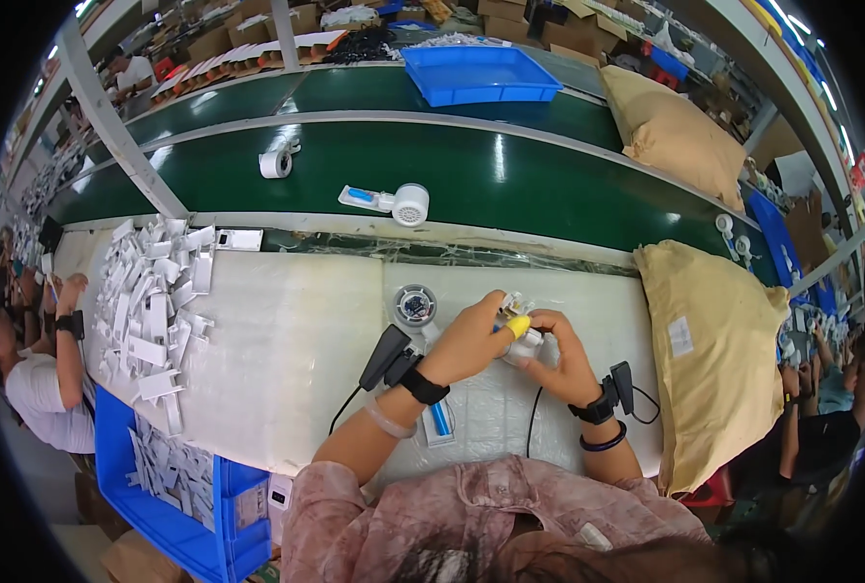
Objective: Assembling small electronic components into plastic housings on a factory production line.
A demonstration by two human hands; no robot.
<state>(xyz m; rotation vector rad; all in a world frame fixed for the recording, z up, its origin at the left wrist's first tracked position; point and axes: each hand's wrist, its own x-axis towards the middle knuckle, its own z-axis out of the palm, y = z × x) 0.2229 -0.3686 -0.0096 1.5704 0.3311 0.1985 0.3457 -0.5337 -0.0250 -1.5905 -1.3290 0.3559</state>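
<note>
Both of my hands are closed around a small white plastic device part (522, 342) above the white-covered table (296, 321). My left hand (473, 338) grips it from the left, and its thumb wears a yellow finger cover. My right hand (567, 361) holds the other side with bent fingers. The fingers partly hide the part, so its full shape does not show. Just left of my left hand lies a white handheld fan body (414, 305), its round head showing dark inner parts. Below my left forearm is a white handle piece with a blue cylindrical battery (440, 418).
Loose white plastic covers (151, 311) are heaped at left, above a blue bin (224, 505) of similar pieces. A yellowish sack (714, 369) stands at right. Beyond, a green conveyor (510, 175) carries a white fan (410, 205); a blue tray (481, 78) sits farther back. A co-worker (49, 389) is at left.
</note>
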